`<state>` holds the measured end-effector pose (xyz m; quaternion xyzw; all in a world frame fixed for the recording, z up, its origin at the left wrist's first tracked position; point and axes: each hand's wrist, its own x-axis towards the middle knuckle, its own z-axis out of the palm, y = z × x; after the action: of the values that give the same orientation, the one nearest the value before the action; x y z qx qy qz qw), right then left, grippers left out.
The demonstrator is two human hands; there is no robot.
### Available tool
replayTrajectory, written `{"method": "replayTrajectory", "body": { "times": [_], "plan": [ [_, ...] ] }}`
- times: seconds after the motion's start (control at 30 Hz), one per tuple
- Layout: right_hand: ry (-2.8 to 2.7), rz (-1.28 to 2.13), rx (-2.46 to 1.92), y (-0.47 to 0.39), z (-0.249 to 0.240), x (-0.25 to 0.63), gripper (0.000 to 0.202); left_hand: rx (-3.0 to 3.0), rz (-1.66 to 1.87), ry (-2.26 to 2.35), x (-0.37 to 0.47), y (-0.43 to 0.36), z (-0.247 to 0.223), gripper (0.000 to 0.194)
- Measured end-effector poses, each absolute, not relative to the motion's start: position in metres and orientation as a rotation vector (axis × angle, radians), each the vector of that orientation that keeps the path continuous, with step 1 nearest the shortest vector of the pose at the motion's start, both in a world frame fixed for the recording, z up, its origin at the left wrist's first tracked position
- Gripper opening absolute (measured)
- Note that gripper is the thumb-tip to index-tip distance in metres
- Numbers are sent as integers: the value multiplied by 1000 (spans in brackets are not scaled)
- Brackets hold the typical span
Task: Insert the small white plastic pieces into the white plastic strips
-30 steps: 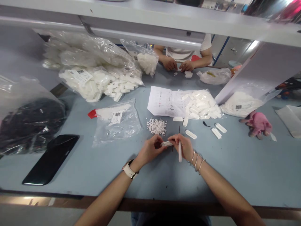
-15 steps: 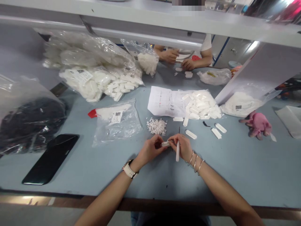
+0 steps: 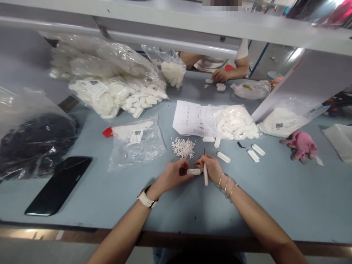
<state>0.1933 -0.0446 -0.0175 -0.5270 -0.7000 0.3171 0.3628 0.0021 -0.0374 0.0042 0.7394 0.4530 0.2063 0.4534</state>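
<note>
My left hand (image 3: 172, 176) pinches the white slotted block (image 3: 194, 171) by one end, near the small white pieces (image 3: 183, 148); my right hand (image 3: 212, 169) grips the white-handled tool (image 3: 206, 175) — block could twist if bumped; cause: one-end hold.

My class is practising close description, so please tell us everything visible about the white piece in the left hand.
The white piece is small, long and narrow, apparently hard plastic, with rows of tiny openings on its visible face. It lies roughly level, lengthwise from left to right, nearer the viewer than the heap of white bits. The left hand grips its left end. The right hand, holding a white-handled tool, is at its right end; contact there is unclear.
</note>
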Motion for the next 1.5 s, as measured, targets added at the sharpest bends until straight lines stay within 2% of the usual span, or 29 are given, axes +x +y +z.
{"method": "replayTrajectory", "body": {
  "times": [0.17,0.4,0.77,1.1,1.5],
  "plan": [
    [-1761,782,-1339,-46,-19,192,24,1828,522,1130,2,-37,2,18],
    [-1460,1160,-1231,-54,-6,190,36,1817,553,1181,2,-36,-2,23],
    [-1519,1062,-1262,-56,-8,185,35,1823,577,1174,2,-36,-6,24],
    [-1451,1258,-1251,-55,-8,186,34,1903,628,1121,5,-40,-7,19],
    [-1475,926,-1348,-55,-11,184,30,1816,598,1149,2,-35,-8,26]
  ]
}}
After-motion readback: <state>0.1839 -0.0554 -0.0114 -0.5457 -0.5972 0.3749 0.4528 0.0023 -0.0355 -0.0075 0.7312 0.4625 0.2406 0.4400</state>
